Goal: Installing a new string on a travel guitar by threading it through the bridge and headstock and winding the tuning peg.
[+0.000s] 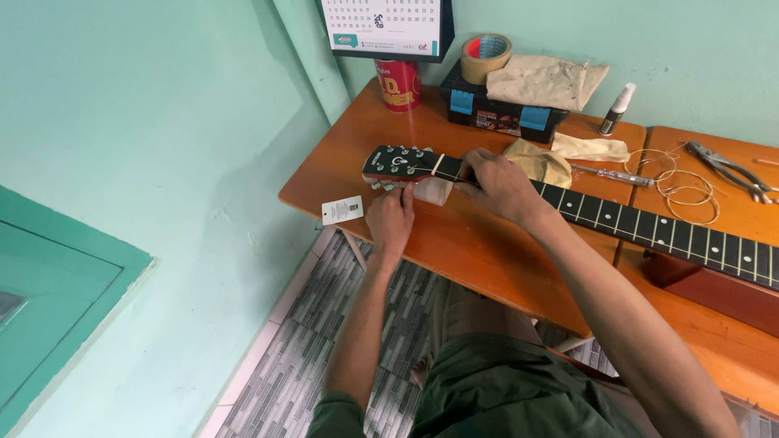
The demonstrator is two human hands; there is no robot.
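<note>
A white paper tag (342,209) hung over the near left edge of the orange-brown wooden bench (479,251). Just right of it, the person's left hand (390,217) reached up to the tuning pegs on the near side of the dark, glossy guitar headstock (399,163); its grip was closed around one of the pegs, though the fingertips themselves were partly hidden. The headstock lay flat on the bench, pointing left, propped on a small pale block (432,190) beneath the start of the neck. Behind it, near the wall, stood a red cylindrical cup (399,83) below a hanging wall calendar (386,26).

The right hand (500,183) lay over the neck just right of the nut, fingers curled down onto the strings in a closed grip pressing against the fingerboard. Behind that hand sat a black plastic toolbox with blue latches (501,112), carrying a roll of brown packing tape (485,57) and a crumpled beige cloth (545,82). Another folded tan cloth (542,161) lay touching the far side of the neck.

Further right, the black fingerboard with pale dot inlays (665,232) ran across the bench toward the reddish-brown guitar body (722,296). Beyond it lay a slim screwdriver (613,174), a small white-capped spray bottle (617,109), coiled bronze guitar strings (677,182) and grey metal pliers (730,170).
</note>
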